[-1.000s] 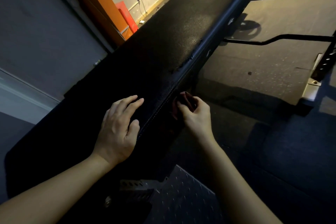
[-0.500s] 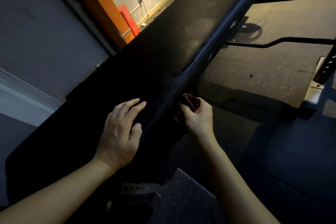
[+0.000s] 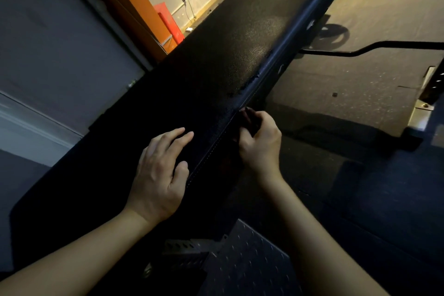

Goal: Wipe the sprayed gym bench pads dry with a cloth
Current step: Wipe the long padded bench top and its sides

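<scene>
**Bare arms, bare hands**

The left forearm (image 3: 72, 255) and right forearm (image 3: 319, 235) both show bare from the wrist back as far as I can see. The left hand (image 3: 158, 173) and right hand (image 3: 260, 144) are bare too, with slender fingers. The dim light hides the fingernails' detail.

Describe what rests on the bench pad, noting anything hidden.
The left hand lies flat on the bench pad. The right hand holds a dark cloth at the pad's side edge, mostly covered.

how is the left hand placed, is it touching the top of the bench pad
Touching. The head view shows the left hand lying flat on top of the bench pad, fingers straight on its surface, no gap visible.
</scene>
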`<control>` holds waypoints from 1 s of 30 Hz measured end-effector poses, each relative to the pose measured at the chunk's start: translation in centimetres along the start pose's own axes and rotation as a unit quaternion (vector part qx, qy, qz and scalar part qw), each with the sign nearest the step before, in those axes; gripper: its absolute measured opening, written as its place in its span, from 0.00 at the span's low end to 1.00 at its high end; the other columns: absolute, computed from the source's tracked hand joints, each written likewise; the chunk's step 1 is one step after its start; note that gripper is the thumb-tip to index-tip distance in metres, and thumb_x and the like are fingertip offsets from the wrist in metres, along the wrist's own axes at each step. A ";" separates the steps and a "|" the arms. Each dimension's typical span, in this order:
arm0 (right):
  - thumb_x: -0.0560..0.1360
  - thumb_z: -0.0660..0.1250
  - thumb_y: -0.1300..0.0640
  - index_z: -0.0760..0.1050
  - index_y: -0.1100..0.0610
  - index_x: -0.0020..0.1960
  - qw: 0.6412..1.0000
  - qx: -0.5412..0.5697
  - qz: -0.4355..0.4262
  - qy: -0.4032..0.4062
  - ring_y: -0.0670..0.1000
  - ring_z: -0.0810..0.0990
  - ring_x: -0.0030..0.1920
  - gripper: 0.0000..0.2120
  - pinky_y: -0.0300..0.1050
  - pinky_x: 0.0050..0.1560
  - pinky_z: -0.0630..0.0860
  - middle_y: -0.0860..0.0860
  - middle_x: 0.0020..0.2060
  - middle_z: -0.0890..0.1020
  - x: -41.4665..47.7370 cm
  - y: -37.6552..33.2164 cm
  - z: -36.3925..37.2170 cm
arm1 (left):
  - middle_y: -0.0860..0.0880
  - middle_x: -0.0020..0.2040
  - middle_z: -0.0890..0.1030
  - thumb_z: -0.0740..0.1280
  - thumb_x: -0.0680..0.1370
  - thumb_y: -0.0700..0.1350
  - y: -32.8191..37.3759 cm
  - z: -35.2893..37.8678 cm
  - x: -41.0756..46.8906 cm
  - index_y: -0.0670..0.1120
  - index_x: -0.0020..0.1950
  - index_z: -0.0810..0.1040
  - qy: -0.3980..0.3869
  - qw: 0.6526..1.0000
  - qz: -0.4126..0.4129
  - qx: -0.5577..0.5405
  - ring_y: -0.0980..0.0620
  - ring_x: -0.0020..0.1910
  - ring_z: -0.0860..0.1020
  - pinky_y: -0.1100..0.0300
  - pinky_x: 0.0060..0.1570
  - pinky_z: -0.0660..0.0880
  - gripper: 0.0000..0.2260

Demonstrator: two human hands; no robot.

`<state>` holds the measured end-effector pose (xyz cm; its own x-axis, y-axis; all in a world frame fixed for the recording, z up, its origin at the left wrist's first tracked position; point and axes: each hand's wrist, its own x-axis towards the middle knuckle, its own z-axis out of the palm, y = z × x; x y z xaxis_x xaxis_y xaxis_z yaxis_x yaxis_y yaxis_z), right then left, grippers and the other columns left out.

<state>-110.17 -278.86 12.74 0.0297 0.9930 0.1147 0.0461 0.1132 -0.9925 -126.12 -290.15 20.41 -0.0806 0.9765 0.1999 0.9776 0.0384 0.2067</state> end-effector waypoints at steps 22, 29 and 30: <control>0.75 0.69 0.67 0.76 0.56 0.56 0.999 0.009 -0.034 0.042 0.37 0.75 0.44 0.12 0.25 0.46 0.72 0.48 0.48 0.78 -1.6 0.0 1.5 | 0.56 0.74 0.70 0.54 0.76 0.50 -0.3 0.1 -0.2 0.50 0.75 0.72 0.007 1.000 0.002 -0.005 0.54 0.74 0.66 0.42 0.73 0.64 0.27; 0.73 0.68 0.68 0.76 0.52 0.53 0.997 0.001 -0.066 -0.028 0.40 0.76 0.43 0.14 0.36 0.49 0.77 0.44 0.45 0.77 -3.7 -0.6 0.6 | 0.54 0.75 0.70 0.54 0.76 0.51 -0.4 0.2 0.0 0.51 0.75 0.72 0.001 1.000 0.004 -0.001 0.55 0.74 0.65 0.45 0.74 0.63 0.27; 0.75 0.69 0.67 0.76 0.53 0.54 0.999 -0.017 -0.032 0.001 0.40 0.77 0.44 0.12 0.39 0.51 0.79 0.44 0.45 0.78 -0.7 -0.4 0.0 | 0.54 0.75 0.70 0.53 0.76 0.52 -0.4 0.3 -0.1 0.51 0.75 0.72 0.002 1.000 0.003 -0.002 0.55 0.75 0.65 0.45 0.74 0.63 0.27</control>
<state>-110.23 -279.62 13.07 0.0285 0.9835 0.1787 0.0821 0.1758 -0.9810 -126.48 -290.20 20.04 -0.0750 0.9760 0.2044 0.9774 0.0313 0.2089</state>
